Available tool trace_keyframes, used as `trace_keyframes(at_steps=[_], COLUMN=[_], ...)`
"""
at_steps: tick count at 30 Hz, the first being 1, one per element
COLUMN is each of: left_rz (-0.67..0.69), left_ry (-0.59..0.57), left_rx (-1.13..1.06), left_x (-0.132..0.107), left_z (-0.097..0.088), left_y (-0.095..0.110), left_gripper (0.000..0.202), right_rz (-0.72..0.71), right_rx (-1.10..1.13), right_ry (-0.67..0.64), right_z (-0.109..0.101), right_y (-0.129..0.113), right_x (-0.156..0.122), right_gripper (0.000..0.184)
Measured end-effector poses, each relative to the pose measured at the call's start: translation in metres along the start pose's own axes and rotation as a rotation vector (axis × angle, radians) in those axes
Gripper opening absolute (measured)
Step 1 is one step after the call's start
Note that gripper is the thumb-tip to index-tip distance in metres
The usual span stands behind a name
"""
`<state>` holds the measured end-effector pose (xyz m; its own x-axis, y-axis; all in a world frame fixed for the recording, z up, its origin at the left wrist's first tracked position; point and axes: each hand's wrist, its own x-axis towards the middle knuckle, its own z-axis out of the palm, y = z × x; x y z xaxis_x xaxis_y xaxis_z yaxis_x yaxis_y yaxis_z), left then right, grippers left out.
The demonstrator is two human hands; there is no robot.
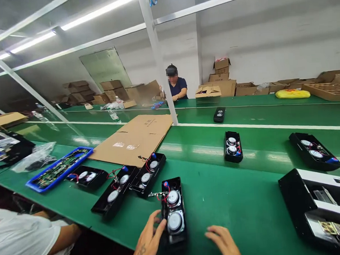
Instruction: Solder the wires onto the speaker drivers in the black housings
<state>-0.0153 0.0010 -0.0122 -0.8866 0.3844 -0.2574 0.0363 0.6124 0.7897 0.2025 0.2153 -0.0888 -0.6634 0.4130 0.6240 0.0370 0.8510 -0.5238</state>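
Note:
A black speaker housing [182,213] with two round silver speaker drivers lies open-side up on the green bench in front of me. Red wires and a small circuit board [158,194] hang out over its left edge. My left hand [148,235] is at the housing's lower left side, fingers apart, with the thumb tip at its edge. To the right of the housing, my right hand [223,242] hovers apart from it, fingers loosely spread and holding nothing. Two similar housings, one nearer [116,192] and one farther [148,174], lie at an angle to the left.
Left are another housing [87,177], a blue tray of circuit boards [60,168] and flat cardboard [133,138]. More housings [233,147] lie beyond; a black-and-white device casing [317,207] stands right. One person [178,85] works opposite; another's white sleeve [28,237] shows lower left.

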Motion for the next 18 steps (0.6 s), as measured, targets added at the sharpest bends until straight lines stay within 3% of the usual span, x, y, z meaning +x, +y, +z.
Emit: trace_keyframes(at_steps=[2, 3, 5, 7, 9, 11, 13, 16, 18], left_rz=[0.016, 0.041, 0.112, 0.181, 0.233, 0.285, 0.346, 0.434, 0.485], left_ry=[-0.12, -0.179, -0.263, -0.323, -0.351, -0.363, -0.36, -0.431, -0.47], left_rx=[-0.187, -0.263, -0.325, -0.27, -0.146, 0.005, 0.113, 0.15, 0.133], left_x=[-0.007, -0.01, -0.014, -0.018, -0.021, -0.023, -0.023, -0.021, -0.017], left_z=[0.023, 0.033, 0.046, 0.05, 0.047, 0.043, 0.042, 0.051, 0.061], left_y=[-0.001, 0.0, 0.002, 0.006, 0.01, 0.014, 0.018, 0.026, 0.031], left_gripper=[0.082, 0.079, 0.073, 0.065, 0.056, 0.047, 0.04, 0.038, 0.04], right_rz=[-0.251, -0.306, -0.304, -0.272, -0.259, -0.214, -0.227, -0.224, -0.186], right_rx=[-0.037, -0.067, -0.122, -0.122, -0.067, -0.035, -0.056, -0.178, -0.262], right_ry=[-0.108, -0.146, -0.193, -0.255, -0.357, -0.429, -0.47, -0.458, -0.427], right_z=[0.027, 0.035, 0.039, 0.024, -0.011, -0.057, -0.105, -0.165, -0.193], right_y=[-0.022, -0.029, -0.038, -0.036, -0.025, -0.007, 0.014, 0.042, 0.053], right_x=[0.018, 0.026, 0.039, 0.051, 0.061, 0.067, 0.066, 0.049, 0.031], right_gripper=[0.036, 0.042, 0.034, 0.022, 0.025, 0.04, 0.04, 0.038, 0.039])
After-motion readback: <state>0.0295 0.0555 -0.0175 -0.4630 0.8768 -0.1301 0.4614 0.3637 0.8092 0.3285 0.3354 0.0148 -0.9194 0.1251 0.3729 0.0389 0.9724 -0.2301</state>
